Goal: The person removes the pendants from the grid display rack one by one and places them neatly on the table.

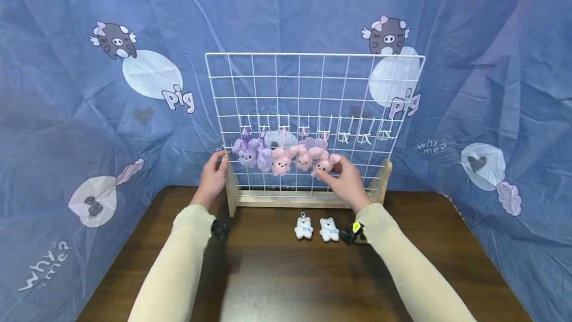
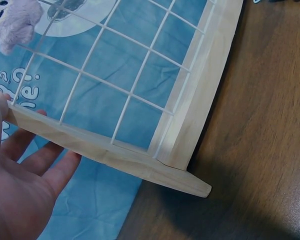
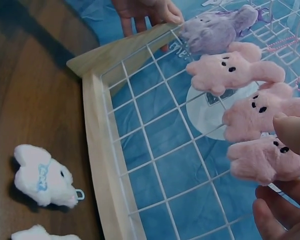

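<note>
Dark wood tabletop (image 1: 277, 277) spreads nearest me, with two white bear charms (image 1: 304, 229) lying on it in front of the rack (image 1: 290, 201). Just beyond, my left hand (image 1: 212, 179) grips the rack's left upright (image 1: 231, 190), probably to steady it, and my right hand (image 1: 348, 183) pinches the rightmost pink plush (image 1: 322, 165) below a white hook (image 1: 324, 137), likely to keep it from swinging, its thumb near and fingers behind. Farther off hangs blue printed cloth (image 1: 290, 9).

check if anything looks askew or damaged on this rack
One thing: the second purple plush from the left hangs turned sideways, its face not showing in the head view, while the other purple plush and the three pink plushes show theirs. No damage stands out.
</note>
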{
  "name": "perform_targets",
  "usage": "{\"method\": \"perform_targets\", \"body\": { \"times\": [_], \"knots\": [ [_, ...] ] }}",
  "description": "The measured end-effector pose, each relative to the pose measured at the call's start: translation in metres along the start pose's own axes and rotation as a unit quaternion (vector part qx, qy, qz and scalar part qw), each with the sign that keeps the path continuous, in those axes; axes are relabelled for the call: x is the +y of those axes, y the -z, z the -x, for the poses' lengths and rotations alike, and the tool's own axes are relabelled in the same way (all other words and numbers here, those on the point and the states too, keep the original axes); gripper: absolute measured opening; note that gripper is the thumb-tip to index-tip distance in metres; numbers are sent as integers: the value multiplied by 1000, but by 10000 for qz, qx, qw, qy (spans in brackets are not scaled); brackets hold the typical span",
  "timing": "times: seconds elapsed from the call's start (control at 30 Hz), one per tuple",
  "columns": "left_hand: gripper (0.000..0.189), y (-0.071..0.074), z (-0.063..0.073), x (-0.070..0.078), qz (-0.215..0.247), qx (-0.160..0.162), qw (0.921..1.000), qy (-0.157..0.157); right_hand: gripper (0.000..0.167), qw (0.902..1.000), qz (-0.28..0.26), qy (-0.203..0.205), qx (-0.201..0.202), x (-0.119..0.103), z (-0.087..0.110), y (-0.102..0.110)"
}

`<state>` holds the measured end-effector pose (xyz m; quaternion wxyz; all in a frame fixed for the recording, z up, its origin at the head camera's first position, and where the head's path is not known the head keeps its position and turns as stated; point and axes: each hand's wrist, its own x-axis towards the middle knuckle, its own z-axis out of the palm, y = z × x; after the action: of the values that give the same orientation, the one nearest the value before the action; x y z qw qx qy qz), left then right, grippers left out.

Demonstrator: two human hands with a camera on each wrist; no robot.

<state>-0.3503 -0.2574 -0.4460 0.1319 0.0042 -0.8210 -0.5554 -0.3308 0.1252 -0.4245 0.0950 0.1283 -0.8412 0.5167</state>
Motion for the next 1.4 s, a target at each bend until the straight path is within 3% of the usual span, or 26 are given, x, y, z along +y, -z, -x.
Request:
{"method": "perform_targets", "body": {
  "times": [0.47,0.8,1.13,1.4],
  "knots": [
    [35,-2,0,1,64,35,10000,-48,52,9984,-473,27,321,-11,-6,0],
    [36,-1,1,0,71,8,10000,34,47,9978,-622,21,245,-12,-3,4],
    [36,-1,0,1,89,42,10000,16,46,9948,-946,290,219,-9,2,7],
    [35,-1,0,0,93,46,9999,16,35,9937,-942,448,401,-11,8,8]
  ]
}}
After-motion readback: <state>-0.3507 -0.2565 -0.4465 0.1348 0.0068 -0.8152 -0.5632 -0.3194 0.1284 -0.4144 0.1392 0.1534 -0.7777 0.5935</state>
